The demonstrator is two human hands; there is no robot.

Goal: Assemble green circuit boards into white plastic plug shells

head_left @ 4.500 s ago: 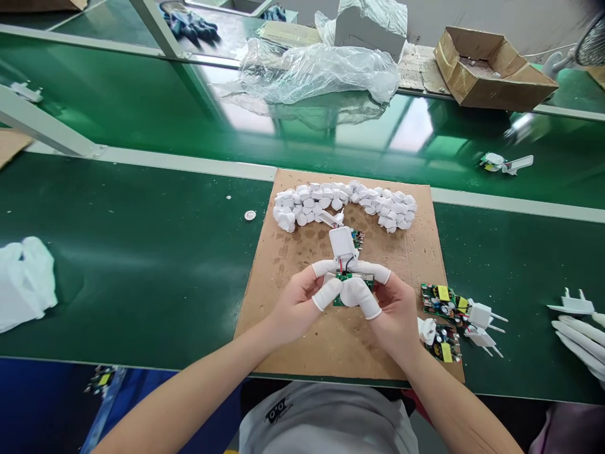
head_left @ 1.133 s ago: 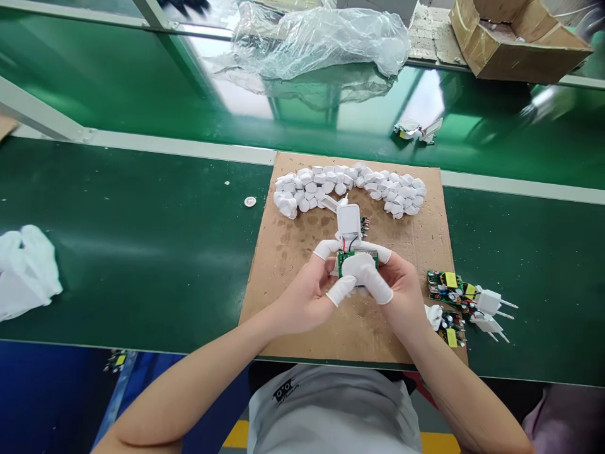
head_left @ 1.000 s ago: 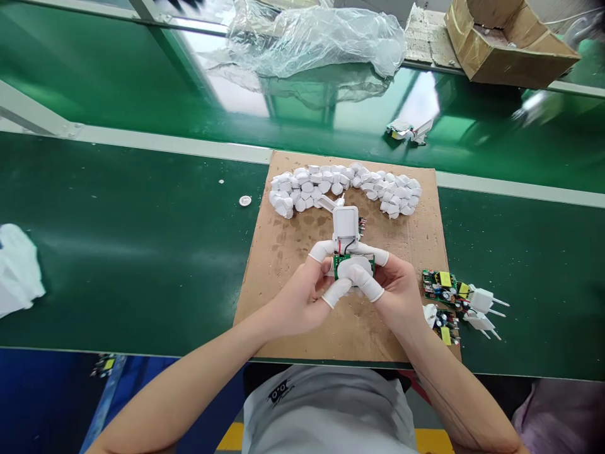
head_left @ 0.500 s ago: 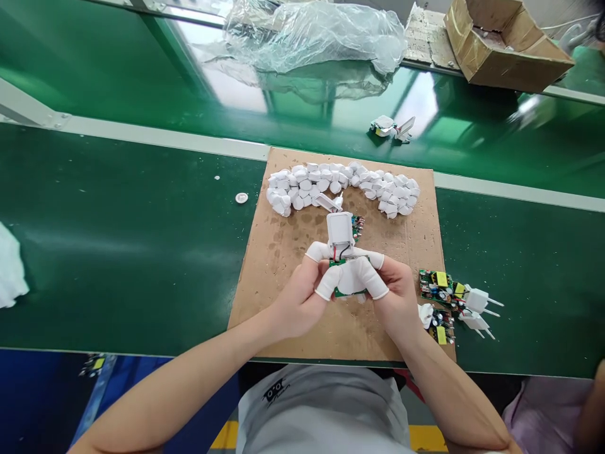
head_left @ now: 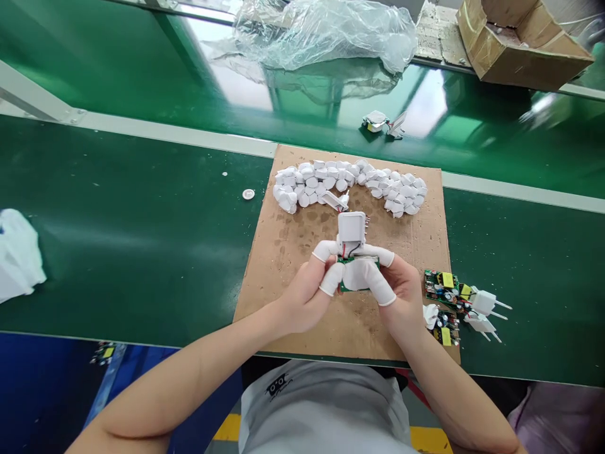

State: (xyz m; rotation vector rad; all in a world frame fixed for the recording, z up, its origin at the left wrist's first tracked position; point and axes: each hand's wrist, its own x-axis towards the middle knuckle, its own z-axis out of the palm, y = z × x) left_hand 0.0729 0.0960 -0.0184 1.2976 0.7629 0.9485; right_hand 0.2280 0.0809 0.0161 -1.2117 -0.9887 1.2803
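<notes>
Over the cardboard sheet, both hands hold a green circuit board by its two sides. My left hand is closed on the left edge, and my right hand grips the right, its thumb pressed on a flat white pad that covers the board's face. White finger cots sheathe the thumbs and forefingers. A red and a black wire join the board to a white plug housing standing up beyond it. Behind that, an arc of small white pads lies on the cardboard, with another plug piece against it.
Several circuit boards with plugs lie at the cardboard's right edge. On the far green surface sits another board with plug. A white disc and white cloth-like material are leftward. Plastic wrap and a cardboard box are at the back.
The view has shifted slightly, moving the scene rightward. The board with plug on the far surface has moved left relative to the cardboard. Both hands keep nearly the same grip.
</notes>
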